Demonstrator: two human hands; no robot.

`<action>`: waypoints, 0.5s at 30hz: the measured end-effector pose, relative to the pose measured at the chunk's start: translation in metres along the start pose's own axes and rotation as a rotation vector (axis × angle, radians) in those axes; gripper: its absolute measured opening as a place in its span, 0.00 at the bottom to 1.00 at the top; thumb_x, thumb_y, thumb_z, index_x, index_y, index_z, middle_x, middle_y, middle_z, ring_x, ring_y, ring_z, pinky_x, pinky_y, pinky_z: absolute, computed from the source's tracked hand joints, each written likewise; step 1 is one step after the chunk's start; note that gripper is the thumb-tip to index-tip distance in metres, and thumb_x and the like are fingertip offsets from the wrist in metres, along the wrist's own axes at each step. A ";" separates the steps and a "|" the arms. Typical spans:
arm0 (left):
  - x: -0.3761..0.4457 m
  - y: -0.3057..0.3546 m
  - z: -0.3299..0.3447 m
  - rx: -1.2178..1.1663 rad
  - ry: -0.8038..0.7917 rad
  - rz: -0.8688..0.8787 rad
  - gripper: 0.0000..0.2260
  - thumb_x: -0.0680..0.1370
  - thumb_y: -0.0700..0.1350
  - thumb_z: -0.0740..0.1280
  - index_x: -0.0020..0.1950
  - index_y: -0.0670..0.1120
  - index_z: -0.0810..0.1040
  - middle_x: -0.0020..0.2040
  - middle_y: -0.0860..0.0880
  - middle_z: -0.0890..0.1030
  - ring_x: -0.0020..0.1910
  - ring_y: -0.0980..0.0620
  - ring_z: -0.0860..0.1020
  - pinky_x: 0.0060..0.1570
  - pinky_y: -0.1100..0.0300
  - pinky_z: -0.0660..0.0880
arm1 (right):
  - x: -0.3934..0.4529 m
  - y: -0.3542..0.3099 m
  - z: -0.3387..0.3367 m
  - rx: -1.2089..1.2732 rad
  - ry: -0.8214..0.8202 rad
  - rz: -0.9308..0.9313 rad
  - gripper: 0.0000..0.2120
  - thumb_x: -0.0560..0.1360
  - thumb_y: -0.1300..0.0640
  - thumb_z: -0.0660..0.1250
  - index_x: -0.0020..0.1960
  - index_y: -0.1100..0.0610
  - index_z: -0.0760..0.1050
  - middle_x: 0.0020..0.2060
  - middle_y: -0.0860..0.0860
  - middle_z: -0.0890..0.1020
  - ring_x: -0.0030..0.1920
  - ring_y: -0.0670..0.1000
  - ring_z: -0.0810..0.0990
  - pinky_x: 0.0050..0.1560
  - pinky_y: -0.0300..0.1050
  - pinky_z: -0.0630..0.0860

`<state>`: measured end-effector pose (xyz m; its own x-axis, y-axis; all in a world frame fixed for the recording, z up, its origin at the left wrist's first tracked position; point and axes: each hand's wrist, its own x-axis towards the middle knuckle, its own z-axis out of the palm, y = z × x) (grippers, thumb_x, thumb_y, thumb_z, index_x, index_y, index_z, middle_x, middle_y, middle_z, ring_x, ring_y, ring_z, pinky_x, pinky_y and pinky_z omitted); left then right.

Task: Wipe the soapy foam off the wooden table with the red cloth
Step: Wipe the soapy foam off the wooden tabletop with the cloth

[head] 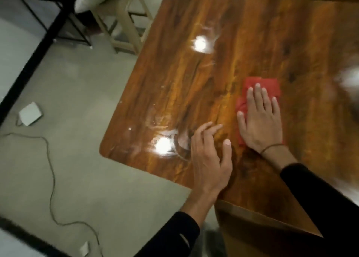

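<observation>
Right hand [261, 120] flat, fingers straight, pressing red cloth [260, 90] onto table [194, 81], cloth beneath palm, left hand [209, 157] relaxed beside it, holding nothing

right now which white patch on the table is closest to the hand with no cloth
The patch by the near left corner, just left of the left hand. The other patch lies much farther up the table.

Red cloth [260, 89] partly hidden under right hand [261, 126]; right-edge foam [349, 80] blurred.
</observation>
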<state>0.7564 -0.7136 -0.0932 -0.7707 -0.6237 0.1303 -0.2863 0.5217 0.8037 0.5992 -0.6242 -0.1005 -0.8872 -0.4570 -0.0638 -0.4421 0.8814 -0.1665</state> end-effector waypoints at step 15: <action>0.053 -0.049 -0.117 -0.159 0.451 -0.125 0.05 0.85 0.38 0.68 0.56 0.43 0.84 0.53 0.51 0.83 0.54 0.61 0.80 0.54 0.66 0.75 | 0.043 -0.207 0.016 -0.254 -0.241 -1.095 0.39 0.86 0.39 0.49 0.92 0.49 0.40 0.91 0.56 0.43 0.91 0.60 0.47 0.87 0.64 0.55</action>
<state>0.7958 -0.8405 -0.0579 -0.4027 -0.8841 0.2369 -0.2432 0.3528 0.9035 0.6548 -0.8277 -0.0844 0.0257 -0.9797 -0.1986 -0.9987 -0.0166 -0.0477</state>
